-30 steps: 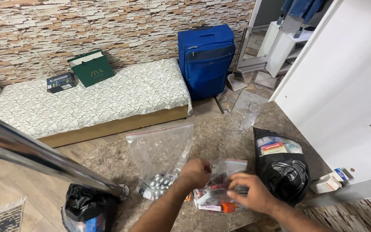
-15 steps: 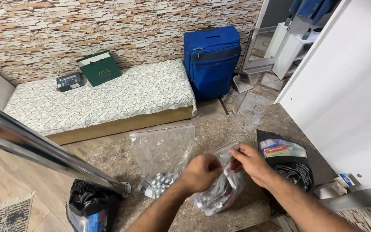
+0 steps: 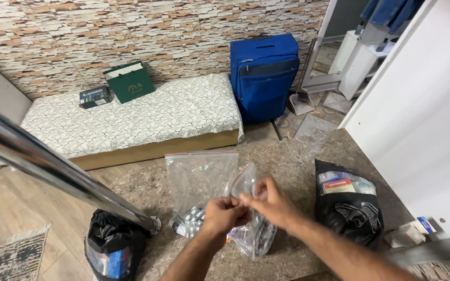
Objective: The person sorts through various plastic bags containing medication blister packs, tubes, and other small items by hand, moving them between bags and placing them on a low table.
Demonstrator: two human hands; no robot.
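Zip bag contents indistinct

A home, likely a bedroom or living room. A low bed with a patterned cover stands against a stone-look wall, a blue suitcase beside it. A rug lies on wood flooring, clothes hang beyond a white door.

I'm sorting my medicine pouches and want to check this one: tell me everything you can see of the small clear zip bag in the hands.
The small clear plastic zip bag is thin, crinkled and see-through, with a red-edged zip strip at its mouth. It hangs upright above the brown stone counter, its top pinched between the left hand and the right hand. Small items, some red and white, fill its lower part; what they are is unclear.
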